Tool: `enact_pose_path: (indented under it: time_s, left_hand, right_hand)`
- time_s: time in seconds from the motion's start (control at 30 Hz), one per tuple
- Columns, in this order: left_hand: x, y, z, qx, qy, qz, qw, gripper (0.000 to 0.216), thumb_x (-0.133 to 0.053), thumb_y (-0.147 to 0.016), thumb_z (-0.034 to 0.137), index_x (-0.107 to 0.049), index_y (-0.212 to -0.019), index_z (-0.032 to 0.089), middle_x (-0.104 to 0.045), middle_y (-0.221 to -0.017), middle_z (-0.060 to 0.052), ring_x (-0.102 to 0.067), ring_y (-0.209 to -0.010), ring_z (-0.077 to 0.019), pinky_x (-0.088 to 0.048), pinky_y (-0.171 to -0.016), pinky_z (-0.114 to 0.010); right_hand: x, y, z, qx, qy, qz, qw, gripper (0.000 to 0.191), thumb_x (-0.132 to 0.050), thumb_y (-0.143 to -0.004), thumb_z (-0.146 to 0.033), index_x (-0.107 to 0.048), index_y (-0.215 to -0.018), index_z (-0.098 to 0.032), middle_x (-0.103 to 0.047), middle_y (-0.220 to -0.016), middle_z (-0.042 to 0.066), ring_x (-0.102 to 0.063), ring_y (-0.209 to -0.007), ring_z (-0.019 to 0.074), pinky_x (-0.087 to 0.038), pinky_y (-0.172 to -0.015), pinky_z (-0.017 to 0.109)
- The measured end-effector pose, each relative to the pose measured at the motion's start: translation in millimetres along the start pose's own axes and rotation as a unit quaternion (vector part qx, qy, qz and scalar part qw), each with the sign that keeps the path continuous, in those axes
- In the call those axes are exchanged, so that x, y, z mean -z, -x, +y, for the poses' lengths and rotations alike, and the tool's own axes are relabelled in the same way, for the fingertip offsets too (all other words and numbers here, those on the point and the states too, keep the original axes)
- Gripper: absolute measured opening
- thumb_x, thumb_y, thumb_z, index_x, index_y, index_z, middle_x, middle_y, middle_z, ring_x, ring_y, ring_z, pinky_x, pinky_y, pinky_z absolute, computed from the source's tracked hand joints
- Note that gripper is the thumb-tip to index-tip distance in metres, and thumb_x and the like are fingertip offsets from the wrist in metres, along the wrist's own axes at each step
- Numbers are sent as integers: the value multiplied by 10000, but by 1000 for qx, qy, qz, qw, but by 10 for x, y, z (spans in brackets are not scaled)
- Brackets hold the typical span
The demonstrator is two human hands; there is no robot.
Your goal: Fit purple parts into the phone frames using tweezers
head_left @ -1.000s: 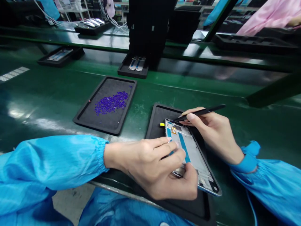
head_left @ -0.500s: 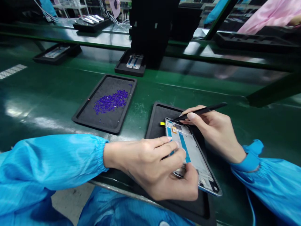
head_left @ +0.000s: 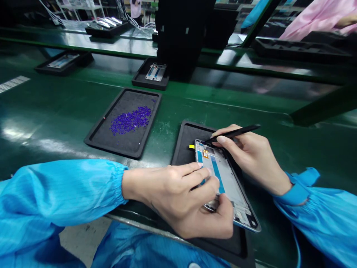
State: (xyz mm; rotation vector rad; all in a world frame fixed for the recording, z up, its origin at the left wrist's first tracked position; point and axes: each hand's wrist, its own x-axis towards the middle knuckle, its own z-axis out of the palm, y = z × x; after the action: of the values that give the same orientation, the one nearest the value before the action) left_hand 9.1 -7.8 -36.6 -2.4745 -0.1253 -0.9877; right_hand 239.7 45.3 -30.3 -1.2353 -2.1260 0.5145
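A silver phone frame [head_left: 227,182] with a blue strip lies tilted on a black tray [head_left: 187,139] in front of me. My left hand [head_left: 181,197] grips the frame's near left edge, fingers over it and thumb under. My right hand [head_left: 252,156] pinches black tweezers [head_left: 234,133], whose tip rests at the frame's far end beside a small gold part [head_left: 205,152]. A yellow tab [head_left: 192,146] sticks out at the frame's far left corner.
A second black tray [head_left: 97,136] to the left holds several tiny purple pieces [head_left: 131,121]. Farther back on the green belt are trays with phone frames [head_left: 155,72], [head_left: 60,61] and a black upright fixture [head_left: 181,33]. A person in pink [head_left: 315,16] is at far right.
The trays at the back have slid a little to the left on the belt. My right hand and the tweezers shifted slightly left; my left hand keeps its grip.
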Motion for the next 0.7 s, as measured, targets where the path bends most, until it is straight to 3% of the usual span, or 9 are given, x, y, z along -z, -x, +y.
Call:
enact_pose_path:
  time_s: [0.2, 0.33, 0.7]
  left_hand:
    - [-11, 10, 8, 2, -2, 5, 1000, 172, -627, -884, 241, -644, -1029, 151, -734, -908, -100, -710, -855, -227, -603, -783, -363]
    - [-4, 1, 0, -3, -3, 6, 1000, 169, -627, -887, 245, -644, -1026, 151, -736, -903, -97, -713, -854, -227, -610, -789, -368]
    - [5, -14, 1, -1, 1, 2, 1000, 156, -605, -899, 240, -662, -1020, 159, -738, -870, -91, -709, -809, -207, -588, -727, -326]
  right_hand:
    - [19, 10, 23, -68, -111, 18, 991, 249, -636, -928, -457, -705, -1001, -229, -722, -1021, 55, -726, -873, 244, -611, -805, 392]
    - [56, -1, 6, -128, -212, -14, 969, 251, -667, -913, -475, -696, -1016, -248, -751, -952, 48, -741, -902, 246, -633, -814, 380]
    - [55, -8, 13, -116, -183, -32, 976, 240, -648, -930, -467, -703, -1017, -250, -769, -938, 49, -750, -902, 253, -637, -807, 390]
